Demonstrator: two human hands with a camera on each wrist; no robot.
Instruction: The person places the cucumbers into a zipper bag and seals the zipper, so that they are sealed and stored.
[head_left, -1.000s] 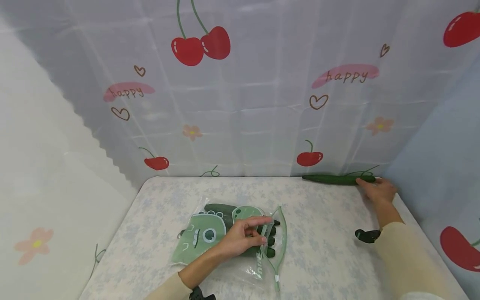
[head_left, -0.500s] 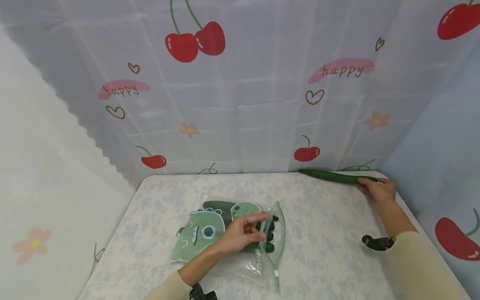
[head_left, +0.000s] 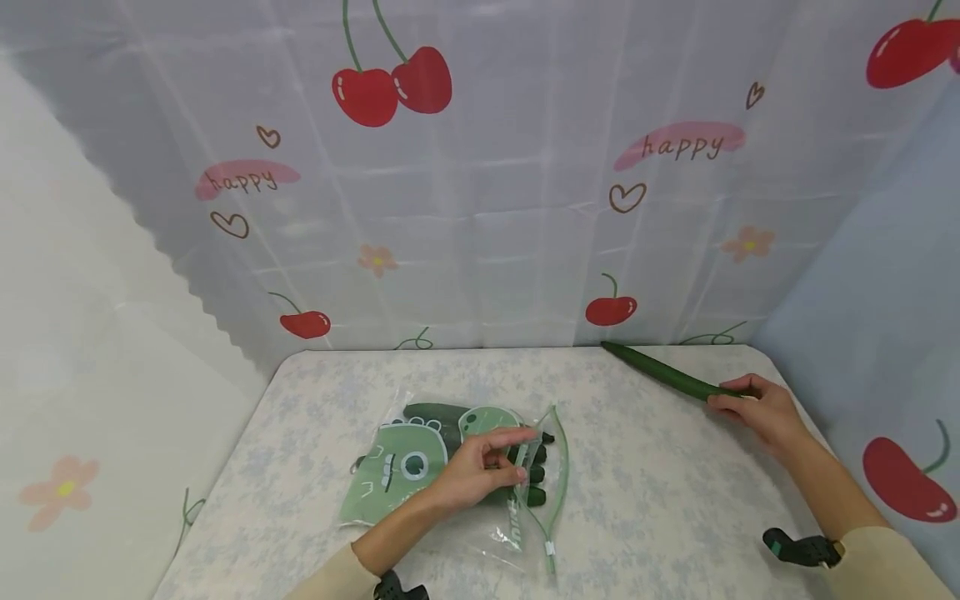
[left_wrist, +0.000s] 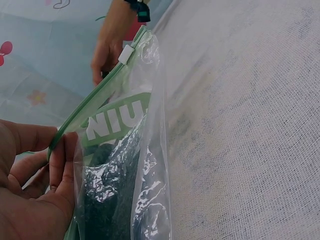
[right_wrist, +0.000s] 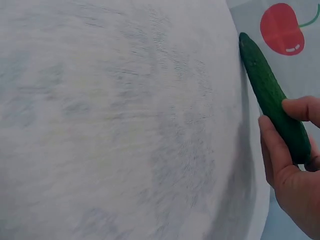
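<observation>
A clear zip bag (head_left: 405,475) with a green cartoon print lies on the table, several cucumbers (head_left: 536,475) inside it with their ends toward the bag's mouth. My left hand (head_left: 476,475) pinches one edge of that mouth between thumb and fingers and holds it apart from the other edge; the left wrist view shows the green zip strip (left_wrist: 85,102) and its white slider (left_wrist: 126,54). At the right, my right hand (head_left: 765,412) grips a long cucumber (head_left: 663,373) by its near end, thumb on one side and fingers on the other (right_wrist: 272,97). The cucumber's far tip points at the back edge.
The table (head_left: 637,517) has a pale cloth with a bluish pattern. Behind it hangs a cherry-printed curtain (head_left: 480,250), and a pale blue sheet (head_left: 885,350) closes the right side. A dark wrist device (head_left: 802,548) sits on the right forearm.
My right hand has drawn the cucumber's near end toward me from the back edge, so the cucumber now lies slanted. My left hand keeps its hold on the bag.
</observation>
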